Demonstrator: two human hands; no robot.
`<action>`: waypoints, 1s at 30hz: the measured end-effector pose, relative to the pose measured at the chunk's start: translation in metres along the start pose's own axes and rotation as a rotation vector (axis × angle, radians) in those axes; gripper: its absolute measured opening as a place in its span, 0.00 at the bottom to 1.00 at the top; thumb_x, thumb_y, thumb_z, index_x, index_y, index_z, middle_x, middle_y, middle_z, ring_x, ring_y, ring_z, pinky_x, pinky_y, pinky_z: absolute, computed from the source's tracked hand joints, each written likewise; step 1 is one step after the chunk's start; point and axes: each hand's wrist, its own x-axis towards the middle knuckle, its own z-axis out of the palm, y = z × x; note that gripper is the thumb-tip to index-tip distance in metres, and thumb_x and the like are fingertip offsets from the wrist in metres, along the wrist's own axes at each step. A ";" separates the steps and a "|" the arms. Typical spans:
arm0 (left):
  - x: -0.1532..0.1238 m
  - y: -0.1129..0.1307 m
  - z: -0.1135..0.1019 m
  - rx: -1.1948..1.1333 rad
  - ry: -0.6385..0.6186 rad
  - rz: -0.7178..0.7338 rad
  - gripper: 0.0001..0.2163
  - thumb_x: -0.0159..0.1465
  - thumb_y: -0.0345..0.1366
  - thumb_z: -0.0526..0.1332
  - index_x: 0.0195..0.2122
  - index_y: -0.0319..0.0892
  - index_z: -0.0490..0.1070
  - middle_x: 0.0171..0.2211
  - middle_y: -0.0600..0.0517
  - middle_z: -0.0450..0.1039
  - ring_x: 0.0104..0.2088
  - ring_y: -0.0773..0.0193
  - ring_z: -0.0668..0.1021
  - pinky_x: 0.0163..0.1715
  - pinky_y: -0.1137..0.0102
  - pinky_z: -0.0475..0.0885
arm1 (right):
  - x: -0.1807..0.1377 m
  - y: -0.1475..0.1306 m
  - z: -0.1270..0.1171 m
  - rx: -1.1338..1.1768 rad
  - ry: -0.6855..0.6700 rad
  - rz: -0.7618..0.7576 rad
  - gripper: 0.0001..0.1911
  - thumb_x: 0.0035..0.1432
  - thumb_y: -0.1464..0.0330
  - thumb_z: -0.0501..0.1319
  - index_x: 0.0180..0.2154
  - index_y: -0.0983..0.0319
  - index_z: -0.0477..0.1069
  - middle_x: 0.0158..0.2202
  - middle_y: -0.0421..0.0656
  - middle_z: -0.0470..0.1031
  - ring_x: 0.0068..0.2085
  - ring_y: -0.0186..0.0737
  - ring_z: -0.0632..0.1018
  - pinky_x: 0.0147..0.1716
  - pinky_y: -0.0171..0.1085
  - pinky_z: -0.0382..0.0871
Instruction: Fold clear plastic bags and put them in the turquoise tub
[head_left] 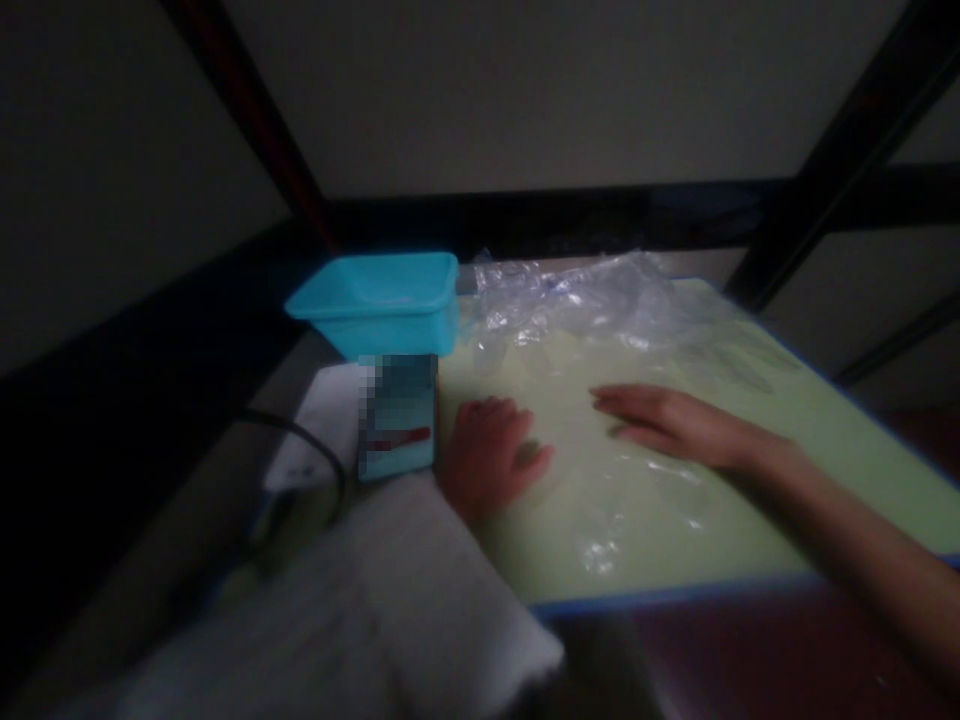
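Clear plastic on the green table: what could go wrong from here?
The clear plastic barely contrasts with the green table, so an edge might be missed. The left hand, close beside the flat pale-blue item, could knock the red stick-like thing on it. The dark cable loops near the left sleeve and might snag.

On the table [847, 470], my left hand [491, 455] is near the left edge, my right hand [660, 420] over the middle; crumpled clear plastic [607, 295] lies along the far edge, a turquoise basin [394, 332] at the far left corner.
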 end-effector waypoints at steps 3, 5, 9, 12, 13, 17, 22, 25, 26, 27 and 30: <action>0.000 0.000 -0.003 0.090 0.003 -0.044 0.13 0.62 0.44 0.55 0.27 0.41 0.67 0.32 0.47 0.70 0.37 0.54 0.72 0.39 0.58 0.63 | 0.000 0.000 0.000 0.000 -0.008 -0.006 0.22 0.65 0.61 0.53 0.57 0.63 0.65 0.60 0.52 0.64 0.58 0.47 0.68 0.57 0.49 0.64; -0.002 -0.001 -0.005 0.170 0.024 -0.084 0.14 0.62 0.45 0.55 0.27 0.40 0.68 0.32 0.45 0.70 0.38 0.51 0.72 0.39 0.56 0.63 | 0.000 0.001 0.000 -0.002 -0.008 -0.010 0.22 0.65 0.61 0.53 0.57 0.63 0.65 0.60 0.52 0.64 0.58 0.46 0.68 0.57 0.48 0.64; -0.005 -0.006 -0.009 0.327 0.072 -0.166 0.14 0.62 0.43 0.54 0.26 0.39 0.70 0.33 0.42 0.71 0.40 0.48 0.72 0.39 0.54 0.64 | -0.001 0.001 0.000 -0.011 0.000 -0.011 0.22 0.65 0.61 0.53 0.57 0.63 0.65 0.60 0.52 0.65 0.58 0.46 0.68 0.57 0.48 0.64; -0.006 -0.008 -0.012 0.369 0.099 -0.180 0.10 0.62 0.38 0.55 0.28 0.39 0.70 0.34 0.42 0.71 0.41 0.47 0.72 0.40 0.52 0.65 | -0.001 0.001 0.000 -0.009 0.006 -0.016 0.22 0.65 0.61 0.53 0.56 0.63 0.65 0.60 0.51 0.65 0.58 0.46 0.68 0.57 0.48 0.64; -0.005 -0.007 -0.012 0.363 0.116 -0.174 0.08 0.61 0.36 0.55 0.30 0.38 0.70 0.35 0.42 0.72 0.41 0.47 0.72 0.41 0.52 0.66 | -0.001 0.001 0.000 -0.008 0.009 -0.016 0.22 0.65 0.61 0.53 0.56 0.63 0.66 0.59 0.51 0.65 0.58 0.46 0.68 0.57 0.48 0.64; -0.004 -0.004 -0.006 0.227 0.153 -0.111 0.07 0.60 0.32 0.56 0.37 0.37 0.70 0.42 0.43 0.72 0.45 0.51 0.73 0.47 0.56 0.68 | 0.000 0.000 0.000 -0.014 0.009 0.001 0.22 0.65 0.60 0.53 0.56 0.64 0.66 0.59 0.52 0.66 0.58 0.46 0.69 0.56 0.47 0.64; -0.006 -0.007 0.015 0.063 0.093 -0.094 0.18 0.66 0.36 0.51 0.53 0.31 0.63 0.58 0.38 0.64 0.58 0.54 0.68 0.58 0.62 0.63 | -0.004 -0.006 -0.007 -0.055 -0.025 0.033 0.23 0.64 0.58 0.53 0.55 0.63 0.67 0.58 0.52 0.66 0.56 0.47 0.70 0.55 0.47 0.66; -0.005 -0.010 0.022 0.050 0.052 -0.117 0.21 0.67 0.38 0.49 0.57 0.28 0.59 0.60 0.35 0.60 0.60 0.52 0.65 0.60 0.60 0.61 | -0.010 -0.010 -0.012 -0.078 -0.032 0.060 0.23 0.64 0.58 0.54 0.56 0.61 0.67 0.58 0.50 0.68 0.55 0.47 0.72 0.54 0.47 0.67; -0.005 -0.011 0.023 0.051 0.043 -0.120 0.22 0.68 0.39 0.48 0.57 0.27 0.59 0.60 0.34 0.60 0.61 0.52 0.64 0.60 0.60 0.60 | -0.010 -0.012 -0.013 -0.089 -0.031 0.070 0.23 0.63 0.57 0.54 0.56 0.60 0.67 0.57 0.49 0.68 0.55 0.47 0.72 0.54 0.47 0.68; -0.004 -0.011 0.024 0.057 0.038 -0.122 0.22 0.68 0.39 0.48 0.57 0.27 0.58 0.60 0.34 0.59 0.61 0.52 0.64 0.61 0.59 0.60 | -0.010 -0.013 -0.015 -0.101 -0.027 0.081 0.23 0.63 0.57 0.54 0.56 0.59 0.67 0.57 0.48 0.68 0.55 0.47 0.72 0.53 0.48 0.68; -0.002 -0.010 0.024 0.091 0.017 -0.138 0.23 0.68 0.40 0.48 0.58 0.26 0.58 0.61 0.33 0.57 0.63 0.51 0.61 0.61 0.58 0.59 | 0.002 -0.018 -0.016 -0.131 -0.007 0.097 0.23 0.65 0.56 0.51 0.56 0.59 0.66 0.59 0.48 0.66 0.57 0.48 0.70 0.54 0.49 0.66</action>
